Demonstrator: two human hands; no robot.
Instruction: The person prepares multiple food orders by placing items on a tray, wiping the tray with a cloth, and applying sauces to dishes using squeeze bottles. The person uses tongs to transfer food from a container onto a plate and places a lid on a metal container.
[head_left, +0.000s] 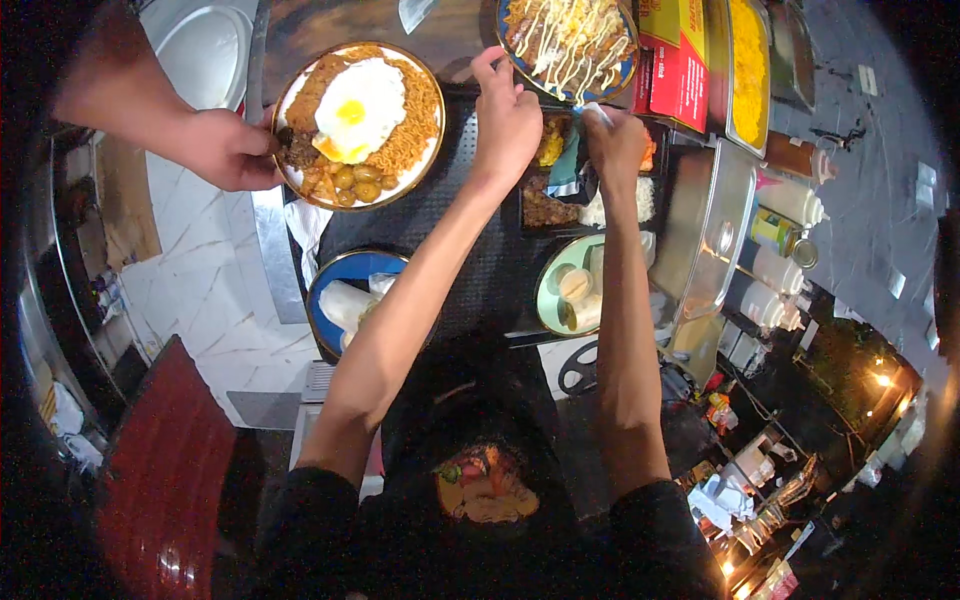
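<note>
My right hand (613, 139) grips a soft teal-and-white squeeze pouch (566, 161), its top end at the near rim of a blue plate (628, 88). Food on this plate bears zigzag lines of cream-coloured sauce (570, 45), and one strand runs down to the pouch's tip. My left hand (508, 116) is at the plate's left rim with its fingers partly curled; whether it grips the rim is unclear. Below the pouch, partly hidden by my right hand, lies a black compartment tray with white rice (643, 196), browned meat (547, 202) and yellow corn (551, 146).
Another person's hand (232, 150) holds a plate of noodles (420, 112) topped with a fried egg (360, 109). Wraps lie on a blue plate (319, 292) and a green plate (547, 292). Rightward are a red-yellow box (671, 75), metal pans (720, 232) and squeeze bottles (787, 202).
</note>
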